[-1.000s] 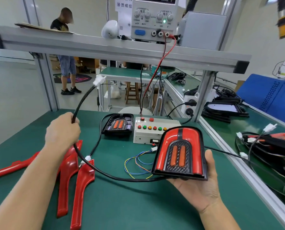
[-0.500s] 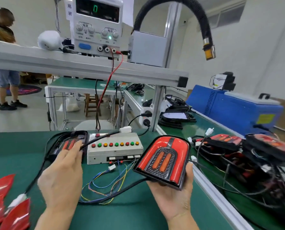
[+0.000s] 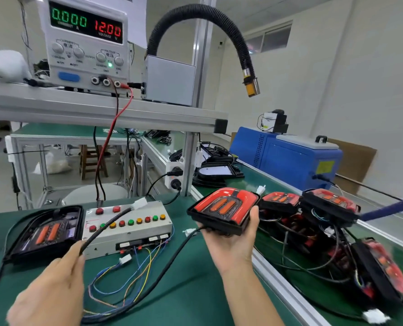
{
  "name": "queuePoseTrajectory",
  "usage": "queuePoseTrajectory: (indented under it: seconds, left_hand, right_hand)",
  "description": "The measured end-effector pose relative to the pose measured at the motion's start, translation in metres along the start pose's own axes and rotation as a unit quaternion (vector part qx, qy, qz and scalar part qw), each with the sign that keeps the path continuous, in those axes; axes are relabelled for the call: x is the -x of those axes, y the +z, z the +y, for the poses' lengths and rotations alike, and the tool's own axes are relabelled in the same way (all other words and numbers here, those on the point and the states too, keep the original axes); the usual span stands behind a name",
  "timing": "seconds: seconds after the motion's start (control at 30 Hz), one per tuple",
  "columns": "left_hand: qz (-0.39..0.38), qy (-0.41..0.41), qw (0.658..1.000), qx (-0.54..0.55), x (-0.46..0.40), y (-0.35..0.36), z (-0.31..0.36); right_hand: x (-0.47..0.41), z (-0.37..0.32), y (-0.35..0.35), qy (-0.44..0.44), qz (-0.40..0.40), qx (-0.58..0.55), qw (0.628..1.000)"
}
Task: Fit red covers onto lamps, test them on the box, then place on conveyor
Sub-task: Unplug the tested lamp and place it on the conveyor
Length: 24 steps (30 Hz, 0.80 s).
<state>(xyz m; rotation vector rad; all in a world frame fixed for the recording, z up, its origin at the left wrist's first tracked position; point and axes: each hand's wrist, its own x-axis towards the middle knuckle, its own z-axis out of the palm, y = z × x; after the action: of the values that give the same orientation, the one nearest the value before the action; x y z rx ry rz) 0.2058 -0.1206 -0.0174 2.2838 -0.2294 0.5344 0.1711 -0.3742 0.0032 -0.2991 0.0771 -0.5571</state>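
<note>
Lamp with red cover (image 3: 224, 209), fitted in its black housing, held above the right edge of the green desk (image 3: 191, 290) and tilted toward the camera. The right hand (image 3: 233, 241) supports it from beneath, palm up, thumb curled over the near right corner and fingers wrapped under the housing. The lamp's black cable (image 3: 163, 274) runs down from the housing, loops across the desk and rises to the left hand (image 3: 52, 288), whose fingers pinch it near the front of the grey test box (image 3: 127, 231); its white connector (image 3: 139, 204) lies on top of the box beside the row of red, green and yellow buttons. Loose coloured wires (image 3: 130, 276) trail from the box front. An uncovered lamp (image 3: 47, 231) lies on the desk, touching the box's left side. To the right, the conveyor (image 3: 261, 182) carries a cluster of finished lamps (image 3: 325, 208) with tangled leads. On the shelf above, the power supply (image 3: 85, 41) reads 0.000 and 12.00.
</note>
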Motion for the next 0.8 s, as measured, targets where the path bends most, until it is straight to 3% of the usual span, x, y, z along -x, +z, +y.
queuePoseTrajectory:
  seconds: [0.03, 0.17, 0.37, 0.53, 0.8]
  left_hand:
    - [-0.024, 0.009, 1.000, 0.017, -0.003, 0.000, -0.002]
    - [0.014, 0.029, 0.999, 0.003, -0.001, 0.011, -0.004]
    - [-0.022, 0.022, 0.995, 0.097, 0.000, 0.015, -0.003]
    - [-0.021, 0.019, 0.997, 0.066, 0.001, 0.016, -0.004]
    - [0.010, 0.004, 0.997, 0.071, 0.004, 0.020, -0.003]
  right_hand:
    - [-0.004, -0.001, 0.005, -0.011, -0.006, -0.004, 1.000]
    - [-0.015, -0.011, 0.022, -0.019, -0.006, -0.004, 1.000]
    - [-0.028, -0.022, 0.035, -0.016, -0.018, 0.010, 1.000]
    - [-0.031, -0.022, 0.033, -0.010, -0.033, 0.021, 0.999]
    - [-0.020, -0.027, 0.000, 0.068, -0.010, 0.066, 0.995]
